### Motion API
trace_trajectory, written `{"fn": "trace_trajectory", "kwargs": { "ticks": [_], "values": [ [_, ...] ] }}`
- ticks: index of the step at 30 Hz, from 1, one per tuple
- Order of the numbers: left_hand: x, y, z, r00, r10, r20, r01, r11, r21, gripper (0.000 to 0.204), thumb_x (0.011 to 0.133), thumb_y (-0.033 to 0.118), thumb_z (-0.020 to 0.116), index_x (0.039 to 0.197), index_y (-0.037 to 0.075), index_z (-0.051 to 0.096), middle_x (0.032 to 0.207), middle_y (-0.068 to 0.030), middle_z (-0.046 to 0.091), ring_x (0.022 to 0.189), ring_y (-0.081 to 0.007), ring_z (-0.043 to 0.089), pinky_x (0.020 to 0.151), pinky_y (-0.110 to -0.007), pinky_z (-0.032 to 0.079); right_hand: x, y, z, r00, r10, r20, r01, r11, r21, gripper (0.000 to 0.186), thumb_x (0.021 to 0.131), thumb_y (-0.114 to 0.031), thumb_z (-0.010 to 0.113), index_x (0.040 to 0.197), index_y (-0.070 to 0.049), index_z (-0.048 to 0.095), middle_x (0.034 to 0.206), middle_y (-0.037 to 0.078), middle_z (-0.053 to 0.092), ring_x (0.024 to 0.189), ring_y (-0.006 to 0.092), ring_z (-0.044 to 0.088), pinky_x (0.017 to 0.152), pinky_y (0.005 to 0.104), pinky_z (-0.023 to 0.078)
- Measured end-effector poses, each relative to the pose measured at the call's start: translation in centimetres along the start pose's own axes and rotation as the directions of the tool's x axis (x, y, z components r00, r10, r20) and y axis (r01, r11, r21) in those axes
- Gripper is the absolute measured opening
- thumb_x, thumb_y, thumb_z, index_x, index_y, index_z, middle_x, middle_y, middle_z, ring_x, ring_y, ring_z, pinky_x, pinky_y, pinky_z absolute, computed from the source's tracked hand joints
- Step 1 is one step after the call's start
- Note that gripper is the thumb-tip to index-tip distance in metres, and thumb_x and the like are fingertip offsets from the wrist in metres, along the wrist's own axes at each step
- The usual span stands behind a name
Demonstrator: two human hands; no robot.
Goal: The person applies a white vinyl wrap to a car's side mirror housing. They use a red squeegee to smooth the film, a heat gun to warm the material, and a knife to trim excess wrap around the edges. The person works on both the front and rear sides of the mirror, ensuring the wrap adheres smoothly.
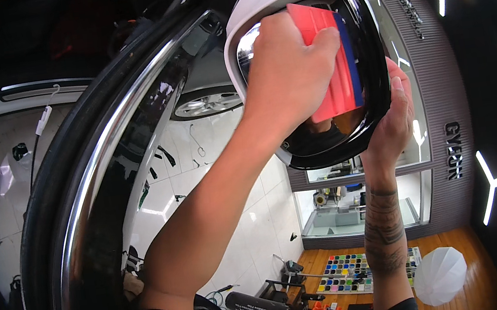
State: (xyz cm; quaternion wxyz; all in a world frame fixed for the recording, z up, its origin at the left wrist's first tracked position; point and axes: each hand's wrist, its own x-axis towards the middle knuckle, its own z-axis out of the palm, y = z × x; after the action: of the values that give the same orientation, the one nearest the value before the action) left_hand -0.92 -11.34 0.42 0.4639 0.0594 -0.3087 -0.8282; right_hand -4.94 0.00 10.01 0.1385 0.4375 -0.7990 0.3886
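Note:
A car's side mirror (377, 132), with a white housing and a glossy black rim, fills the upper middle of the head view. My left hand (293, 67) grips a flat red squeegee (331, 91) that has a dark blue edge strip. The squeegee lies over the mirror glass (357, 119), which shows dark reflections; whether its blue edge presses on the glass, I cannot tell. At the mirror's right side, my right hand (391, 120) is closed around the rim, its thumb visible and some fingers hidden behind.
A car door edge with chrome trim (93, 169) curves along the left. Beyond it are a wheel (207, 104) and white floor tiles (244, 218). Below sit a black cylinder (257, 306), a colour sample board (339, 275) and a white faceted object (441, 276).

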Motion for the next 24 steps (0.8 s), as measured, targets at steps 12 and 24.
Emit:
{"fn": "trace_trajectory", "kwargs": {
  "ticks": [12, 24],
  "values": [
    [-2.9, 1.7, -3.4, 0.911, -0.269, 0.313, 0.41, 0.678, -0.611, 0.073, 0.091, 0.061, 0.055, 0.125, -0.002, 0.048, 0.093, -0.0114, 0.062, 0.066, -0.0128, 0.057, 0.052, -0.023, 0.049, -0.4, 0.6, -0.2, 0.999, -0.013, -0.03, 0.011, 0.999, -0.047, 0.039, 0.102, -0.026, 0.032, 0.121, -0.001, 0.055, 0.091, 0.003, 0.065, 0.063, 0.0025, 0.056, 0.052, 0.0149, 0.042],
    [0.1, 0.7, -0.6, 0.999, -0.001, 0.042, -0.004, 0.99, 0.138, 0.055, 0.074, 0.02, 0.078, 0.112, -0.009, 0.049, 0.094, -0.0195, 0.065, 0.083, -0.0268, 0.068, 0.075, -0.034, 0.055, -0.1, 0.4, -0.5, 0.999, 0.041, -0.016, -0.04, 0.997, 0.064, 0.036, 0.103, -0.028, 0.037, 0.121, -0.004, 0.056, 0.078, -0.007, 0.047, 0.059, -0.0027, 0.041, 0.046, 0.0122, 0.032]
  ]
}}
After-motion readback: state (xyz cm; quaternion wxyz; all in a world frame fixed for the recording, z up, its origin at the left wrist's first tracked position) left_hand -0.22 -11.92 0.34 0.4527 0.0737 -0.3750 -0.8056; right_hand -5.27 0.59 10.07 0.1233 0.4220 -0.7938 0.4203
